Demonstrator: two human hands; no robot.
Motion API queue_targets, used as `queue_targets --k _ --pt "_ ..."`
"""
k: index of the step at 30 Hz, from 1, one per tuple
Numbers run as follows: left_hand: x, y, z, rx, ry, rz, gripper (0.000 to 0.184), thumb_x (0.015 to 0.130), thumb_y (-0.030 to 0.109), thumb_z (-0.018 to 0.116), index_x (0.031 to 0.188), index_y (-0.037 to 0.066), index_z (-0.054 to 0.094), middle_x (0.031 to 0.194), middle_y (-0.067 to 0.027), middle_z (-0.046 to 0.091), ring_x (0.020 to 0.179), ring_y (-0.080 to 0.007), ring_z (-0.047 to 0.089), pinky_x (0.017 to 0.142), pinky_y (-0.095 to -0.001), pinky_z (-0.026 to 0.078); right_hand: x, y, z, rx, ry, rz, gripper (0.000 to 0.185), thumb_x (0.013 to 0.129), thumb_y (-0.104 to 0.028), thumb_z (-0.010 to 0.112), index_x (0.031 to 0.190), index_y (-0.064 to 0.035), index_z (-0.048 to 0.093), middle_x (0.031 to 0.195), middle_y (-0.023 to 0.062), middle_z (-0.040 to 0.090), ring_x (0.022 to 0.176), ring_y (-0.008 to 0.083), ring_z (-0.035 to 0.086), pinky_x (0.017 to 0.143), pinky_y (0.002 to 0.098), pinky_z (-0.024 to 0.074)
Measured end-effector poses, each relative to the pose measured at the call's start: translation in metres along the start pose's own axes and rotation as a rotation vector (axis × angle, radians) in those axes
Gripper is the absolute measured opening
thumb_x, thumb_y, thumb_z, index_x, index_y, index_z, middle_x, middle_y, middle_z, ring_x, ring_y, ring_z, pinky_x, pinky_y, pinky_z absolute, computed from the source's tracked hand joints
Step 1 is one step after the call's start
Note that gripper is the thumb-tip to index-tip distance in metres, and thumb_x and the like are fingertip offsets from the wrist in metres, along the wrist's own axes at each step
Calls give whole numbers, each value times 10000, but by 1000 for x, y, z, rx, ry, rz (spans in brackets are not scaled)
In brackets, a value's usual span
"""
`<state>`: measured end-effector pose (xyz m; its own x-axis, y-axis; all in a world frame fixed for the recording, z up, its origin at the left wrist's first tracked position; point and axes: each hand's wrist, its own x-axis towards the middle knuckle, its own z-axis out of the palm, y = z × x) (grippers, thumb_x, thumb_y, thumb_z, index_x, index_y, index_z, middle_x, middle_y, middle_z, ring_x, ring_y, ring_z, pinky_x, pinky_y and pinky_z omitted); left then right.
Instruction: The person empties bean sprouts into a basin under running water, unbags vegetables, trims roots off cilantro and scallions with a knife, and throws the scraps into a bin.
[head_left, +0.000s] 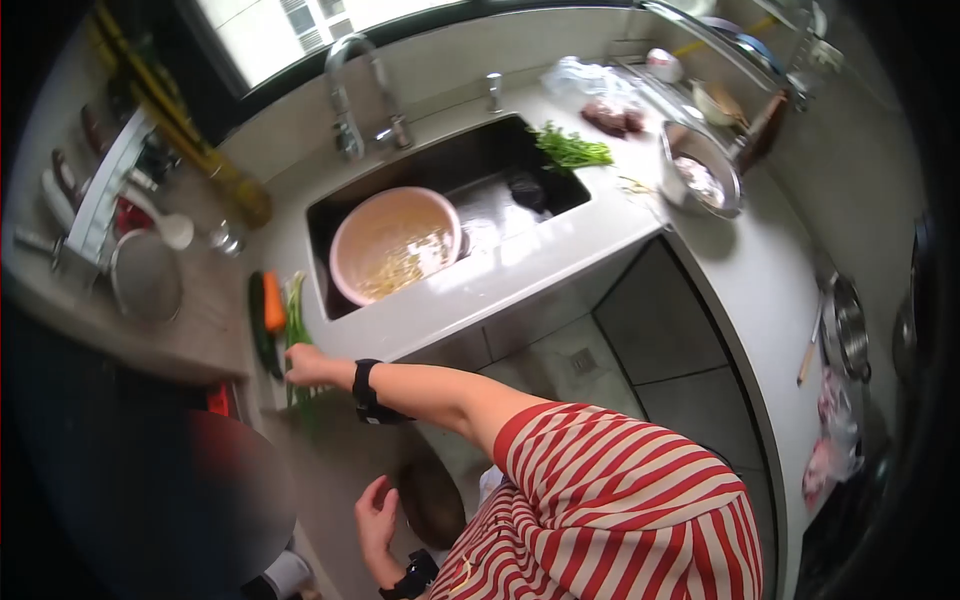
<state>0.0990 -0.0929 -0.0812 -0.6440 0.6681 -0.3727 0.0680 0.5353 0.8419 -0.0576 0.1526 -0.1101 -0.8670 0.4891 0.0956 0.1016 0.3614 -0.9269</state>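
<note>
My right hand [308, 365] reaches across to the left counter and is closed around a bunch of green onions [296, 312], whose leaves trail below the fingers. Right beside the bunch lie an orange carrot [273, 302] and a dark green cucumber [262, 325]. Lower in the view, my left hand [376, 515] hangs near the counter edge, fingers apart and slightly curled, with nothing visible in it. Both wrists wear black bands.
A pink basin [345, 245] with water and pale pieces sits in the sink [480, 185] under the faucet [340, 100]. Leafy greens [572, 148], dark red meat [612, 118] and a metal bowl [730, 190] stand to its right. A knife rack [105, 190] is at left.
</note>
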Motion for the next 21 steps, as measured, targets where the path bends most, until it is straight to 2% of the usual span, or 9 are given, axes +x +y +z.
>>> queue_targets --k 3,7,10,11,12,13,16,19,21 --pt "22 12 -10 -16 34 75 314 811 47 624 1115 -15 575 960 -71 620 837 -122 577 756 -252 476 -25 -24 -89 -83 -127 -43 486 721 -225 637 1131 28 570 1093 243 583 1049 355 553 933 386 421" --pt "60 46 1 -131 -47 109 296 828 46 610 1115 -15 576 955 -67 621 861 -118 566 775 -244 462 -77 31 -251 -207 214 -123 400 701 -254 688 1044 -57 629 1017 191 608 967 342 567 858 397 442" --pt "83 77 26 -100 -121 185 304 830 52 609 1124 -15 572 967 -74 624 879 -123 568 786 -248 461 -155 85 -398 -668 571 236 304 690 -165 638 988 -103 646 984 163 609 943 340 571 828 417 465" --pt "89 92 37 -57 -151 203 306 833 57 604 1129 -16 569 985 -84 626 901 -128 570 796 -252 460 -171 107 -445 -945 434 541 287 696 -116 600 981 -102 627 1008 160 589 933 359 564 826 448 465" --pt "95 105 49 -53 -157 207 306 833 57 604 1129 -16 569 985 -84 626 901 -128 570 796 -252 460 -195 128 -480 -875 539 642 300 719 -98 572 1019 -98 584 1066 163 548 976 373 534 852 450 456" --pt "100 118 62 -68 -196 221 304 835 58 601 1127 -16 570 990 -87 627 909 -130 572 798 -255 461 -213 157 -510 -915 547 759 479 730 -110 593 1197 -110 489 1250 176 446 1127 366 453 924 456 416" --pt "114 165 118 -26 -235 220 307 831 58 602 1127 -18 571 997 -94 629 910 -135 579 791 -260 468 -253 182 -573 -876 532 855 768 693 -145 673 1371 -137 312 1437 176 225 1287 377 279 1013 496 319" --pt "128 206 169 76 -359 324 326 820 60 616 1134 -14 569 1007 -106 626 857 -138 590 759 -262 479 -254 204 -594 -882 530 843 756 701 -163 668 1370 -162 316 1436 180 224 1282 379 286 1016 484 319" --pt "131 229 195 99 -387 339 323 821 63 617 1132 -12 571 1009 -107 625 850 -141 592 754 -262 480 -254 206 -597 -849 394 850 588 741 -130 612 1296 -165 423 1364 160 344 1231 371 353 974 482 361"
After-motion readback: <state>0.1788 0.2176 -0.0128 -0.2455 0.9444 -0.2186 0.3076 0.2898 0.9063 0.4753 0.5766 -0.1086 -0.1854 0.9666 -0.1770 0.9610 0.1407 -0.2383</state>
